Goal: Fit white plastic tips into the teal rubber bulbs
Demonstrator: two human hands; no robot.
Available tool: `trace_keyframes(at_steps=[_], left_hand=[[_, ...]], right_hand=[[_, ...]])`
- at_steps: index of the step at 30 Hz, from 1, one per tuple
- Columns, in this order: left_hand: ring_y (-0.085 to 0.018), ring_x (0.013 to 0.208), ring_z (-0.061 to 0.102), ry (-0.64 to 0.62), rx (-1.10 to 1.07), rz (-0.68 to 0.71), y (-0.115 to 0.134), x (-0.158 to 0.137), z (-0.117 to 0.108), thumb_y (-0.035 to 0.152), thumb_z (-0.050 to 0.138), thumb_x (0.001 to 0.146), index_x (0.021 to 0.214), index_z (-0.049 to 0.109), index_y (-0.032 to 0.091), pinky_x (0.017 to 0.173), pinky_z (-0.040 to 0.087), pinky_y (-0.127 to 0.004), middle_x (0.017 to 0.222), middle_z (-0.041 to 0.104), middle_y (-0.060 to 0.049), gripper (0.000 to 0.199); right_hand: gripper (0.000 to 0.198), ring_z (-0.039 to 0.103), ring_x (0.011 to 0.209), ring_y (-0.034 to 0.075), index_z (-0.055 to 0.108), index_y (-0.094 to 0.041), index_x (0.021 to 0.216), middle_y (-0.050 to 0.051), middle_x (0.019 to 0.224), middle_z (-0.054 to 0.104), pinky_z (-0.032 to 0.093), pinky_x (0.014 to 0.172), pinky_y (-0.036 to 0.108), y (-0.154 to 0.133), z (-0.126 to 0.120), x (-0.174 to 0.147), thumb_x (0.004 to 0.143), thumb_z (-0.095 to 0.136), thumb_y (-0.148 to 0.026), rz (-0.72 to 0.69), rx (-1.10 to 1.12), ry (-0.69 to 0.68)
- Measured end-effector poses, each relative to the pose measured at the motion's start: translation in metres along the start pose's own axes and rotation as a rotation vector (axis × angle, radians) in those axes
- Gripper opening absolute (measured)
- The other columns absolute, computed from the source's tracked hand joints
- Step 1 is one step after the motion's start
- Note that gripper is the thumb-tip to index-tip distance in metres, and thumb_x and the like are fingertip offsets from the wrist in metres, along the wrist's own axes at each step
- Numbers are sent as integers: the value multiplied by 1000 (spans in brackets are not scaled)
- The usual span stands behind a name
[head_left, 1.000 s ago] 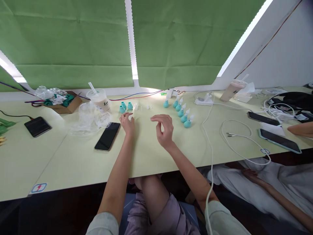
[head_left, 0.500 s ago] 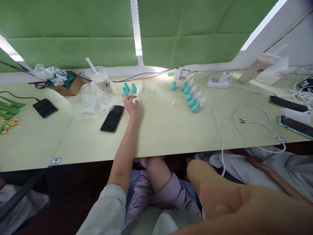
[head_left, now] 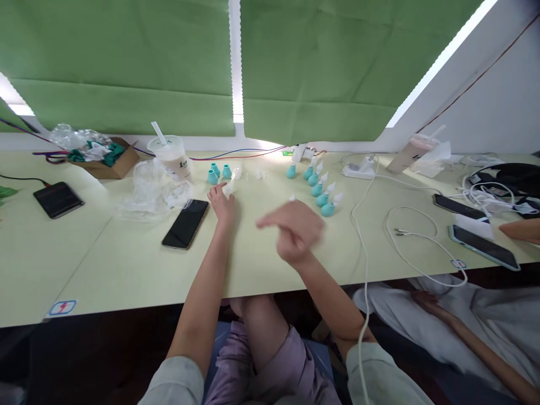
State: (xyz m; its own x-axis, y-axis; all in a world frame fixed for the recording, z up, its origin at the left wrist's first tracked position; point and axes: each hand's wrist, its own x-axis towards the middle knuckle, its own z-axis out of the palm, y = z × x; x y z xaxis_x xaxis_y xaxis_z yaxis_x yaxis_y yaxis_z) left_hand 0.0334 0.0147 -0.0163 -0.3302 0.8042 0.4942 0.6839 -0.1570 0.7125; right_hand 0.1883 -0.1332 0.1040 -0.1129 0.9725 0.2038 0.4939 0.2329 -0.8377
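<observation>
My left hand (head_left: 221, 203) rests on the table, fingers apart, beside three teal rubber bulbs without tips (head_left: 213, 176). Its fingertips are close to the nearest bulb; whether they touch it I cannot tell. A translucent white nozzle tip (head_left: 230, 187) lies by the thumb side. My right hand (head_left: 295, 228), smeared by motion, hovers over the table with its index finger stretched left and no object visible in it. Just behind it, a white tip (head_left: 292, 197) is mostly hidden. Several teal bulbs with white tips (head_left: 323, 199) stand right of that hand, most in a slanted row.
A black phone (head_left: 185, 224) lies left of my left forearm. Behind it are a crumpled plastic bag (head_left: 145, 191) and a drink cup (head_left: 172, 157). A white cable (head_left: 363, 253) crosses the table's right side from a power strip (head_left: 358, 169). Another person's arm (head_left: 472, 337) shows at right.
My right hand has moved from close to the camera at lower right to above the table's middle. The left hand's fingers have straightened towards the bulbs. The view has shifted.
</observation>
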Motion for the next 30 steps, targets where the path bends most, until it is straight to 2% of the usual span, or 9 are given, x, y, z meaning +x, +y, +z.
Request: trace_keyframes(at_steps=[4,8,10,12,15,18,21,25,30], left_hand=[[-26,112,44,-16,53,-6,1,-1,-2,9,55,74,113,53,17,102,32,-43,112,53,-11,40],[-26,112,43,-26,51,-14,3,-1,-1,8,56,73,114,52,17,102,32,-42,114,52,-12,42],[-27,113,43,-21,47,-7,4,-1,-1,8,55,73,114,52,17,102,32,-42,115,52,-12,42],[-27,112,43,-16,48,-2,4,-1,0,8,54,74,114,52,17,102,32,-41,115,52,-12,42],[-27,111,43,-21,54,-17,4,-1,-1,9,55,74,114,52,17,101,33,-41,115,52,-11,41],[-28,113,42,-12,52,-61,3,-1,-1,9,56,74,115,51,17,102,32,-42,116,52,-11,41],[-28,115,41,-20,36,-91,2,1,-2,9,57,75,115,51,17,102,32,-42,117,51,-12,42],[-27,115,43,-42,5,-106,-1,3,1,8,57,75,117,52,18,101,32,-41,118,53,-11,44],[-25,102,53,-171,-30,-109,-9,3,4,9,57,74,116,56,17,93,39,-39,113,60,-10,42]], right_hand=[[45,58,100,19,66,-30,107,-2,105,67,46,89,35,50,27,79,81,36,-8,-170,-200,202],[42,50,106,23,62,-23,114,5,113,62,44,87,34,108,46,145,80,42,-7,-73,-410,327],[41,47,109,25,57,-23,121,8,115,59,43,84,34,124,49,170,82,48,-12,-28,-482,337],[38,46,109,26,57,-23,119,9,115,58,42,83,35,131,49,188,82,53,-15,6,-541,322],[25,46,109,27,63,-22,106,10,110,59,38,85,38,136,47,203,83,55,-17,39,-612,286],[24,45,108,27,62,-21,107,11,109,59,34,87,40,140,46,207,85,53,-18,22,-655,298],[24,44,109,28,62,-22,108,11,111,58,31,87,40,142,47,204,88,50,-21,-52,-687,289],[22,44,107,28,68,-23,100,10,111,59,29,86,41,143,54,199,88,50,-22,-152,-721,167],[23,47,100,28,69,-24,104,10,102,64,29,83,40,146,68,203,88,52,-24,-113,-722,114]])
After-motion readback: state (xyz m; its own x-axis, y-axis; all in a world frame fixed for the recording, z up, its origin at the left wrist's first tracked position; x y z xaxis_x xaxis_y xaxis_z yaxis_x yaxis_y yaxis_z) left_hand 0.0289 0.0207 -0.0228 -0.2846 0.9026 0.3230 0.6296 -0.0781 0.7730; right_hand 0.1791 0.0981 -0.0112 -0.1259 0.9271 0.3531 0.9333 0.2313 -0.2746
